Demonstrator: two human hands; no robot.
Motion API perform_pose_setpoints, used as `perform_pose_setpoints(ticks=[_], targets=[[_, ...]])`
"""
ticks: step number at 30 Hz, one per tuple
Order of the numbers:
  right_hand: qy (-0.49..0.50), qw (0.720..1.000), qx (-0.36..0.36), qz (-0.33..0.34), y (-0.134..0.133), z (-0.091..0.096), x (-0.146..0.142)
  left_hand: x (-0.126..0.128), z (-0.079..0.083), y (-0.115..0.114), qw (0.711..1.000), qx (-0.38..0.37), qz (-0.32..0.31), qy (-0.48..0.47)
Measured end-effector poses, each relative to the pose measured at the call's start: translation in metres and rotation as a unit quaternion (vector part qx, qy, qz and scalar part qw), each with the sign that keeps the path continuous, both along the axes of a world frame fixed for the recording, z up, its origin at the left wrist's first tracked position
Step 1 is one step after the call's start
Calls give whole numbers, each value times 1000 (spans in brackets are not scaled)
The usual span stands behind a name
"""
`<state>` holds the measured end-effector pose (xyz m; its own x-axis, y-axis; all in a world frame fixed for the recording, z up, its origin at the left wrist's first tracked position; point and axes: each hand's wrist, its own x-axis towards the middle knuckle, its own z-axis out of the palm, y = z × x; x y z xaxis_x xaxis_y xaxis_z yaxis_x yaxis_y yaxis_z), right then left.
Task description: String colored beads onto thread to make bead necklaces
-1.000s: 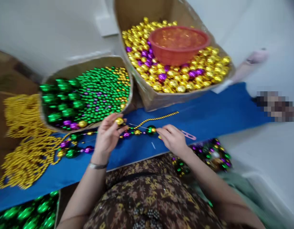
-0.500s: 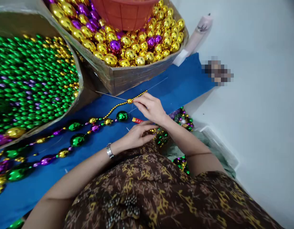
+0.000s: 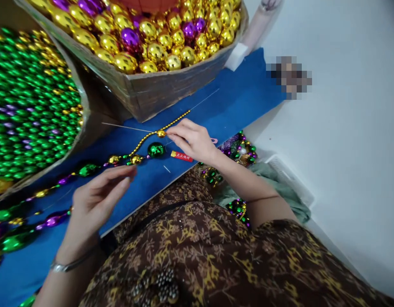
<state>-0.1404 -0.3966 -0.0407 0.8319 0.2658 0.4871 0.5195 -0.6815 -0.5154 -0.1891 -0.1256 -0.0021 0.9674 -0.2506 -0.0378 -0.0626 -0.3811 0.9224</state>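
My right hand (image 3: 192, 138) pinches a long thin needle (image 3: 126, 127) just behind a small gold bead (image 3: 161, 133) threaded on it, above the blue board (image 3: 235, 106). A thin gold bead string (image 3: 176, 121) runs past that hand. My left hand (image 3: 97, 200) hovers over the board's near edge, fingers stretched out and apart, holding nothing. It is close to a strand of green, gold and purple beads (image 3: 132, 158) lying on the board, with a large green bead (image 3: 156, 149) at its end.
A cardboard box of gold and purple balls (image 3: 145, 34) stands at the back, a box of green beads (image 3: 30, 106) at the left. A small red packet (image 3: 182, 156) lies by my right wrist. Finished bead strands (image 3: 240, 149) pile up at the right.
My left hand has drawn back from beside my right wrist to the left and opened over the bead strand. My right hand still pinches the needle. The view has shifted slightly.
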Motion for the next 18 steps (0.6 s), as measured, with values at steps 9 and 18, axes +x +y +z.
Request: perform_pose_setpoints(ticks=[9, 18], targets=[[-40, 998, 56, 0, 2, 7, -16, 8, 23, 60, 980, 95, 124, -127], [-40, 997, 48, 38, 21, 4, -15, 75, 38, 176, 842, 498, 171, -122]])
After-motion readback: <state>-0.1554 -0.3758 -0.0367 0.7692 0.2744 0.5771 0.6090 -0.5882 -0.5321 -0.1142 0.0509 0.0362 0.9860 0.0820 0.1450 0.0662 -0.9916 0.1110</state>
